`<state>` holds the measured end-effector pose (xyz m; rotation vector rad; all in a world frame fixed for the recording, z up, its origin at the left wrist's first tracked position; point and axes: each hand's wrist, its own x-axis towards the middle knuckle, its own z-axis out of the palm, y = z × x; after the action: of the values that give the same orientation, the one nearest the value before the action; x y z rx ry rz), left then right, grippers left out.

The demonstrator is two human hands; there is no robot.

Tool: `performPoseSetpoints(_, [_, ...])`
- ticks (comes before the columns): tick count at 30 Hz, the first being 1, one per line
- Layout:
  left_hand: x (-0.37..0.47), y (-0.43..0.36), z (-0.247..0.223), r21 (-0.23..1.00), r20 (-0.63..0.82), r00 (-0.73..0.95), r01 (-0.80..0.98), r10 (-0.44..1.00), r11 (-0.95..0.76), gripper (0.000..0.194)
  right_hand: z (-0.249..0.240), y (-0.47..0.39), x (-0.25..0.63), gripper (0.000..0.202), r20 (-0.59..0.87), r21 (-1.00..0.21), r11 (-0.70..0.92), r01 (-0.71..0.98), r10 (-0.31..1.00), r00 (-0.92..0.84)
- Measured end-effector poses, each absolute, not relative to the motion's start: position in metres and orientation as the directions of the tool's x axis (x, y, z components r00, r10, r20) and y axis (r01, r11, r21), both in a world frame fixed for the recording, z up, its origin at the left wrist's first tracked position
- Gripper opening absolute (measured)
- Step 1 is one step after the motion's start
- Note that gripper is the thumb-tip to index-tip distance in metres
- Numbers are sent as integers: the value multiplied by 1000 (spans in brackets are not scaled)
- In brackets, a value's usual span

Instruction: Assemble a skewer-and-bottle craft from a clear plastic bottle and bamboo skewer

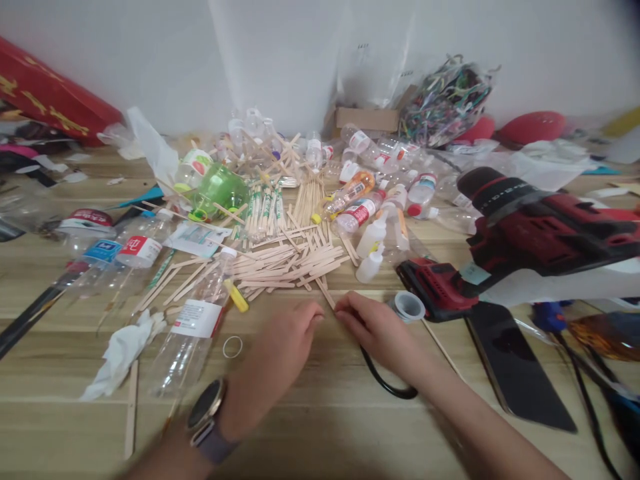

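At centre, a pile of wooden sticks [290,265] is lying loose — no joined work is showing between the hands. Nearer, the right hand [369,327] is apparently pinching one stick [326,293]; the left hand's [290,340] grip I cannot tell.

We'd tag this as a makeshift craft workshop; we can't tell whether it's inside a home. Our cues: wood-grain desk [320,413] crowded with loose wooden sticks [295,263], plastic bottles [200,320], small white squeeze bottles [371,263], a red-and-black power drill [545,227]. Behind, we get a plain pale wall [280,60], cardboard box [367,120], bag of tangled coloured strips [445,103].
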<state>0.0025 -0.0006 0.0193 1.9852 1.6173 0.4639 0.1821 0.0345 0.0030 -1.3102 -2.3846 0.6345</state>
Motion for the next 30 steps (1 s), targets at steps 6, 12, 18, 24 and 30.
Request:
performPoseSetpoints(6, [-42,-27,25,525,-47,61,851,997,-27,27,-1,34,209,16,116,-503,491,711,854,-507])
performPoseSetpoints(12, [-64,-32,0,374,5,-10,927,1000,7,32,-9,30,219,20,184,-369,531,763,846,-500])
performPoseSetpoints(18, [-12,-28,4,612,17,157,779,987,-134,38,-18,18,209,22,194,-352,578,737,815,-547])
performPoseSetpoints(24, [39,-5,1,887,-249,305,452,919,90,40,-20,14,207,21,231,-404,605,686,793,-564])
performPoseSetpoints(30, [35,8,-2,813,-222,278,582,935,20,24,-16,-15,231,25,276,-246,512,823,851,-447])
